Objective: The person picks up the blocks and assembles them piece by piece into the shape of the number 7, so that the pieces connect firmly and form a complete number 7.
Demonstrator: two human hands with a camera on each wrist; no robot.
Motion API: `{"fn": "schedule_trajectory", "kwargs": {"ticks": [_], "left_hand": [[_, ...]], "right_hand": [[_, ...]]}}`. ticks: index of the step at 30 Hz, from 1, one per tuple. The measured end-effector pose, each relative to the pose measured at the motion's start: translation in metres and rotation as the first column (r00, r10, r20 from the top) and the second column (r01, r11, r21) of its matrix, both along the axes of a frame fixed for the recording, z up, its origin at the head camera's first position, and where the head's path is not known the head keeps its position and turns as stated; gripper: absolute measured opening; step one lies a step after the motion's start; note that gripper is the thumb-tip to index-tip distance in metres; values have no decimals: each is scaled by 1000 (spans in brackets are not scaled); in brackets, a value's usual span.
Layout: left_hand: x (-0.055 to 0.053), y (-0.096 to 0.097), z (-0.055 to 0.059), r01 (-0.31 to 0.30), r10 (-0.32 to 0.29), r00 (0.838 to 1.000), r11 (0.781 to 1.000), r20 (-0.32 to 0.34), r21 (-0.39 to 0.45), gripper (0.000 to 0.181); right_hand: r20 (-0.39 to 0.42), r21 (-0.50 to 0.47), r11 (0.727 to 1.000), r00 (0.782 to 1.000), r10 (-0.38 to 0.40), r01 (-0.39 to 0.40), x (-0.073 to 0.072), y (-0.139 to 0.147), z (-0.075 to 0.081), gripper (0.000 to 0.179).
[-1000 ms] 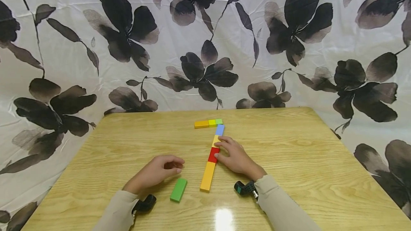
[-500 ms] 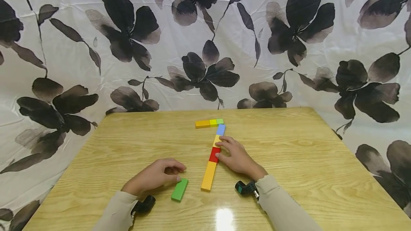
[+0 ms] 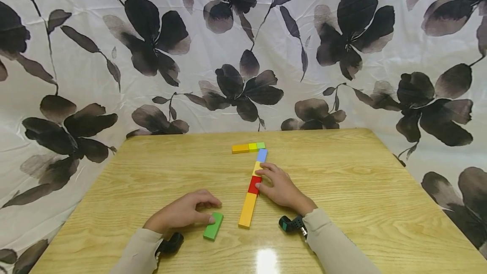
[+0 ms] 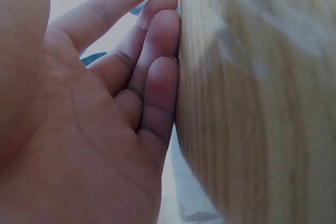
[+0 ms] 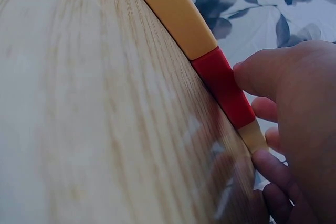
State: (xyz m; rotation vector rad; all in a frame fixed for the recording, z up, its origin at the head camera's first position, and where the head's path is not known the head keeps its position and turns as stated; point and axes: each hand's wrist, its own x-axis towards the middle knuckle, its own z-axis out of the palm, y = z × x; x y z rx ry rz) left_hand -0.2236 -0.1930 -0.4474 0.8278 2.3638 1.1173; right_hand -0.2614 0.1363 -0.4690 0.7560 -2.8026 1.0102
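Observation:
A green block (image 3: 214, 228) lies by itself on the table, and my left hand (image 3: 179, 212) reaches over its far end, thumb tip on it. In the left wrist view the other fingers (image 4: 160, 85) rest loosely bent on the tabletop. To the right runs a slanting line of blocks: a long orange block (image 3: 247, 211) nearest me, then a red block (image 3: 253, 184), a light yellow block (image 3: 256, 167) and a blue block (image 3: 262, 155). My right hand (image 3: 283, 187) touches the line from its right side, thumb against the red block (image 5: 223, 90), fingertips at the light yellow one.
Just beyond the blue block, a short row runs left: light green block (image 3: 261, 145), bright yellow block (image 3: 253, 147), orange block (image 3: 240, 149). The wooden table (image 3: 342, 172) ends at a floral cloth (image 3: 243, 20) hanging behind it.
My left hand has come down slightly, and its thumb has moved from beyond the green block onto its far end. The right hand and the block line stay as they were.

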Motion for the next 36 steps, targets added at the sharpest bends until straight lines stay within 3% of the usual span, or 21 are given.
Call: {"fn": "schedule_trajectory", "kwargs": {"ticks": [5, 15, 22, 36], "left_hand": [[1, 1, -1, 10, -10, 1000, 1000, 15, -3, 36], [2, 1, -3, 43, -44, 997, 999, -56, -9, 20], [1, 3, -2, 26, -26, 998, 1000, -52, -10, 15], [6, 7, 3, -32, 32, 999, 999, -5, -12, 36]], "right_hand": [[-1, 3, 1000, 1000, 0, 0, 0, 0, -1, 44], [-7, 2, 1000, 1000, -4, 4, 2, 0, 0, 44], [-13, -7, 1000, 1000, -3, 3, 2, 0, 1, 43], [-25, -9, 1000, 1000, 3, -3, 1, 0, -1, 43]]}}
